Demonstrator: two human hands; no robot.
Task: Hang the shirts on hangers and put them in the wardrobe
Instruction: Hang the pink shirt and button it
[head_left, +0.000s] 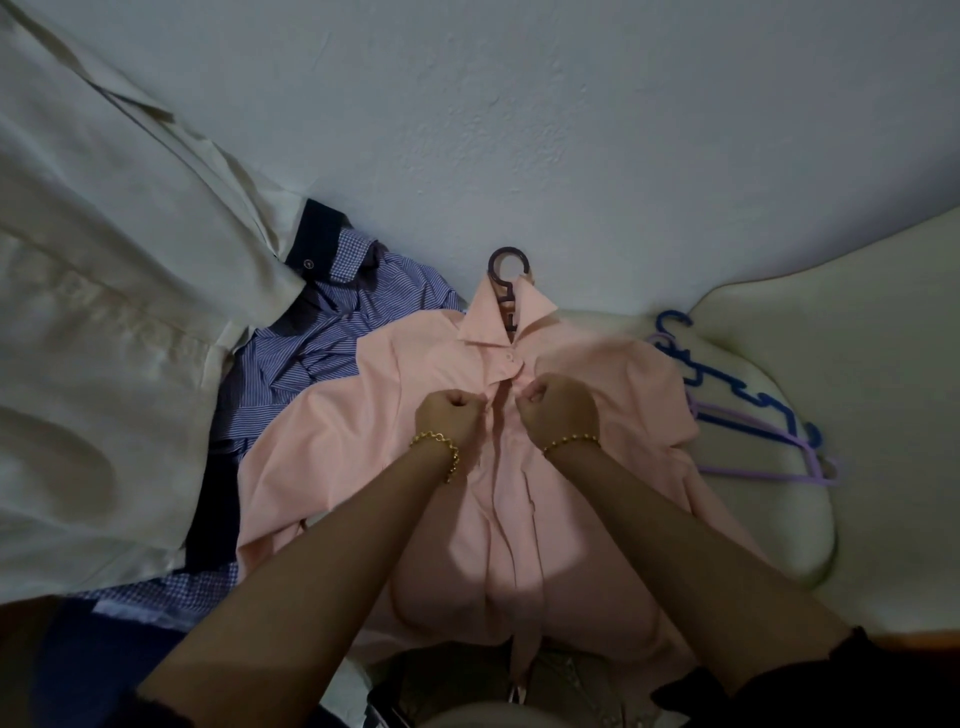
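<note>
Far left, a cream shirt (104, 312) sprawls in big folds. Against its edge lies a blue striped shirt (311, 353), crumpled and partly under its neighbour.

Centre now: the pink shirt (405, 467) lies front up with its collar pointing away from the person. It sits on a dark hanger (509, 262) whose hook pokes out past the collar.

The left hand (451, 415) is clenched on the shirt's front edge below the collar, fingers curled round the cloth, with a gold bracelet (439, 447) on the wrist. Just beside it, the right hand (558, 410) pinches the opposite front edge, curled just as tight. The two hands are close together over the button strip.

Off to the right, a blue hanger (701, 364) and a purple hanger (769, 457) lie overlapping on a cream cushion (857, 338), just past the pink shirt's sleeve.
</note>
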